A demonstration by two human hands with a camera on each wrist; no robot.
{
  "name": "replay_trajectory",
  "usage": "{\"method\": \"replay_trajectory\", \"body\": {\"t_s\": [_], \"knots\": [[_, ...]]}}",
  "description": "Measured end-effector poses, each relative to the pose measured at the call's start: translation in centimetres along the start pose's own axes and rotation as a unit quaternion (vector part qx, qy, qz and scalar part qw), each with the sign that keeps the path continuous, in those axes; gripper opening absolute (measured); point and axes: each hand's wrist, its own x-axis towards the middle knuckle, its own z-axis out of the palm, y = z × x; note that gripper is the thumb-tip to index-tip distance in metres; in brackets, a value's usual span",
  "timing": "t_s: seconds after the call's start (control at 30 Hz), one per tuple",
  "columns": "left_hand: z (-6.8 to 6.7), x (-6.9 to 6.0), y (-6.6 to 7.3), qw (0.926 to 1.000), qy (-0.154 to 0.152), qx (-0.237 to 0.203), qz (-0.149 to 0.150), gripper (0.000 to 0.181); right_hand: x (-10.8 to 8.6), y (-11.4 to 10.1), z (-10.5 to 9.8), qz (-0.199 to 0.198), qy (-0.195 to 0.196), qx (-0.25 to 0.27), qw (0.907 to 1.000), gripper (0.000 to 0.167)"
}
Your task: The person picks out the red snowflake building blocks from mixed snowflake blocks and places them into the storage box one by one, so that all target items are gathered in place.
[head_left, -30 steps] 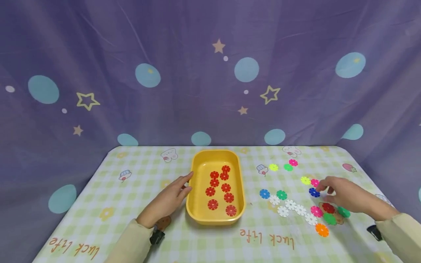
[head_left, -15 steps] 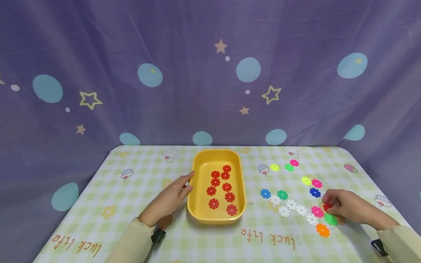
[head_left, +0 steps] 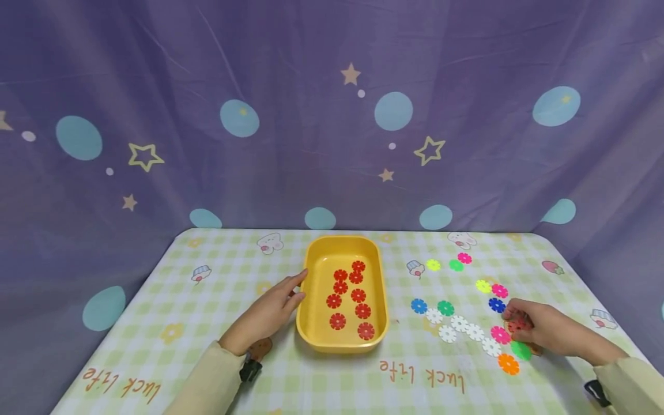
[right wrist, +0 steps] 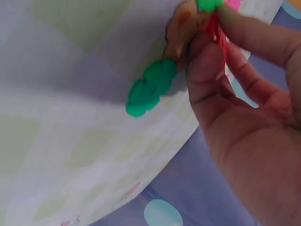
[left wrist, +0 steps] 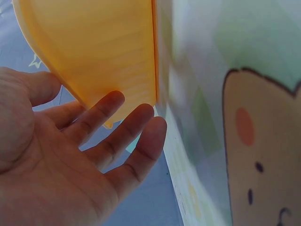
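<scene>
My right hand pinches a red snowflake disc between thumb and fingers at the right of the table. In the right wrist view the red disc shows edge-on among the fingertips, and a green disc lies on the cloth below the hand. My left hand rests its straight fingers against the left side of a yellow tray. The left wrist view shows those fingers spread beside the tray wall. Several red discs lie flat inside the tray.
Loose discs lie right of the tray: white, light blue, dark blue, pink, orange, yellow and green. A checked cloth covers the table; a purple curtain hangs behind.
My right hand has moved down and toward me from beside the dark blue disc to the red disc and has taken hold of it. The left hand keeps its place at the tray.
</scene>
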Motion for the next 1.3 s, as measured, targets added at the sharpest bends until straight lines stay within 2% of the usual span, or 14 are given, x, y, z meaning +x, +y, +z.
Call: {"method": "replay_trajectory", "body": {"t_s": [0.1,0.2,0.27,0.33,0.4,0.57,0.67,0.9,0.97,1.03,1.2,1.3], "knots": [[0.0,0.1,0.0,1.0,-0.001,0.001,-0.002,0.051,-0.2,0.1,-0.2,-0.033,0.015,-0.047,0.9983,0.029],[0.0,0.1,0.0,1.0,-0.001,0.0,-0.006,0.051,-0.3,0.0,-0.2,-0.08,0.05,-0.103,0.9902,0.028],[0.0,0.1,0.0,1.0,-0.001,0.0,-0.007,0.051,-0.2,-0.2,-0.2,-0.088,0.064,-0.111,0.9878,0.025],[0.0,0.1,0.0,1.0,0.001,0.002,-0.006,0.051,-0.1,-0.6,-0.2,-0.075,0.065,-0.107,0.9893,0.023],[0.0,0.1,-0.1,1.0,0.001,0.001,-0.005,0.051,0.0,-1.0,-0.2,-0.046,0.051,-0.094,0.9932,0.022],[0.0,0.0,0.0,1.0,0.0,-0.003,-0.005,0.051,0.2,-1.6,-0.2,0.001,0.027,-0.084,0.9961,0.03],[0.0,0.0,0.1,1.0,0.001,-0.003,-0.003,0.051,0.3,-1.7,-0.2,0.008,0.023,-0.088,0.9958,0.031],[-0.1,-0.1,0.0,1.0,0.003,0.002,-0.002,0.051,0.4,-2.2,-0.1,-0.01,0.019,-0.084,0.9962,0.029],[-0.1,0.0,0.0,1.0,0.003,0.002,-0.001,0.051,0.7,-2.6,0.0,-0.029,0.038,-0.09,0.9948,0.028],[-0.1,0.0,0.1,1.0,0.003,0.003,-0.001,0.051,1.1,-3.3,0.0,-0.063,0.071,-0.104,0.9901,0.027],[-0.1,0.0,0.1,1.0,0.003,0.002,-0.004,0.051,3.2,-6.5,0.2,-0.175,0.161,-0.135,0.962,0.035],[0.0,0.0,0.1,1.0,0.002,0.0,-0.005,0.051,5.0,-9.0,0.2,-0.227,0.178,-0.128,0.9488,0.039]]}}
